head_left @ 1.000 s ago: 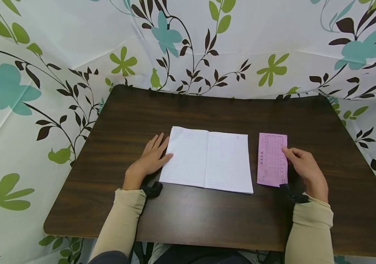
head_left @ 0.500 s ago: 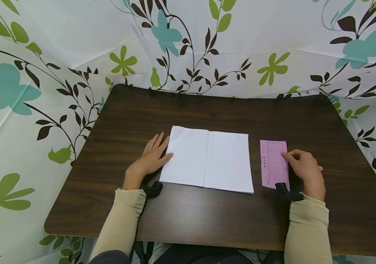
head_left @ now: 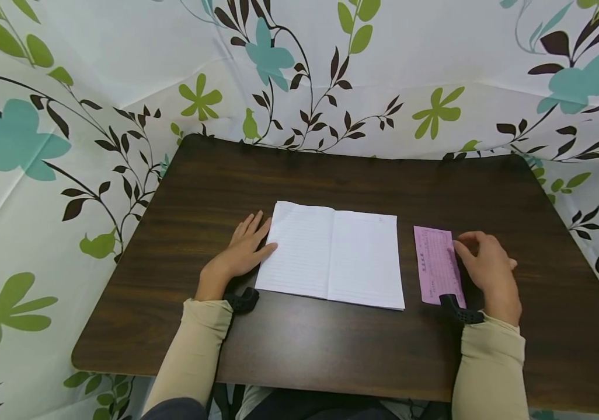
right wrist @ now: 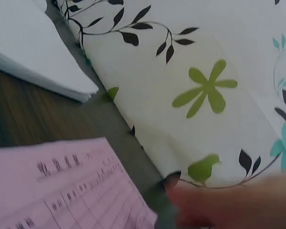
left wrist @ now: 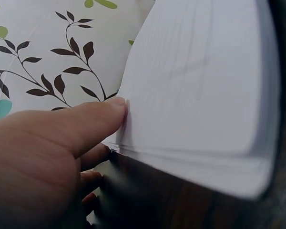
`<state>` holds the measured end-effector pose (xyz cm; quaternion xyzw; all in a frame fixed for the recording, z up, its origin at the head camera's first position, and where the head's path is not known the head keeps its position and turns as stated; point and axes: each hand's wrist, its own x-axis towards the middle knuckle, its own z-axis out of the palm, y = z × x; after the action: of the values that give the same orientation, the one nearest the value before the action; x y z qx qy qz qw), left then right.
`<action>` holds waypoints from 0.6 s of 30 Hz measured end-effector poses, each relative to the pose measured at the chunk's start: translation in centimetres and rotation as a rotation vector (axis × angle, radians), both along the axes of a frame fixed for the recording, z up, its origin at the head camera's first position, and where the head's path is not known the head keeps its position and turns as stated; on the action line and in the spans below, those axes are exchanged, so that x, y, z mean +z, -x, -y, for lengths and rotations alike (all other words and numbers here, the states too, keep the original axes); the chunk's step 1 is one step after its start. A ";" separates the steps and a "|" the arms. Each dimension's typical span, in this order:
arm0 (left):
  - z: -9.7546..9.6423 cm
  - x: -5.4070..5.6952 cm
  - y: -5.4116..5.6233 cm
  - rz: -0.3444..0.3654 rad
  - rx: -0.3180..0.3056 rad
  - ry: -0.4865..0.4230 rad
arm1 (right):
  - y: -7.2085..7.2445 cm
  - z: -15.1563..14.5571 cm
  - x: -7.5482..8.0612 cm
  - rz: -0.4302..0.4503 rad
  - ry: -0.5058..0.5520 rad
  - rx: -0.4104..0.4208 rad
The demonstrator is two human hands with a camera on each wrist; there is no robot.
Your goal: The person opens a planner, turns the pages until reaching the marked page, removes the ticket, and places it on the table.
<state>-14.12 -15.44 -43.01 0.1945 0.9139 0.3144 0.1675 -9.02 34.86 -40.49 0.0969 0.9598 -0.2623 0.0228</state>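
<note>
An open lined notebook [head_left: 331, 256] lies on the dark wooden table. My left hand [head_left: 238, 252] rests spread at its left edge, thumb on the margin in the left wrist view and fingers straight on the table. Right of the notebook is a pink printed slip [head_left: 436, 262], slightly slanted. My right hand [head_left: 486, 262] is at the slip's right edge with bent fingers, thumb tip and forefinger close together there. In the right wrist view, the thumb [right wrist: 190, 200] comes in beside the slip; the other fingers are out of sight.
A wooden table [head_left: 331, 350] carries the notebook and slip. Behind it and to the sides hangs a white cloth [head_left: 121, 58] printed with leaves, flowers and birds. A black wrist camera [head_left: 459, 312] overlaps the slip's lower corner.
The pink slip has shifted toward the person and turned a little, its lower end swinging right. My right thumb has moved from over the slip to its edge. My left hand stays put.
</note>
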 end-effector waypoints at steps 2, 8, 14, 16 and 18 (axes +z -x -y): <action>0.0 -0.1 0.0 0.007 0.002 -0.001 | 0.1 0.9 -0.2 -0.032 0.006 0.142; -0.1 0.0 0.1 -0.007 0.039 -0.052 | 0.9 4.6 -0.8 0.077 0.014 0.398; -0.4 0.2 0.3 -0.058 0.071 -0.029 | 1.5 5.9 -1.2 0.152 -0.049 0.430; -0.6 0.2 0.3 -0.059 0.080 -0.013 | 1.6 6.0 -1.3 0.165 -0.059 0.434; -0.8 0.3 0.3 -0.048 0.088 -0.012 | 1.6 6.0 -1.4 0.178 -0.053 0.430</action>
<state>-14.38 -14.67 -42.70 0.1627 0.9234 0.3223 0.1304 -10.58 28.82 -41.93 -0.0867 0.9592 -0.2164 0.1600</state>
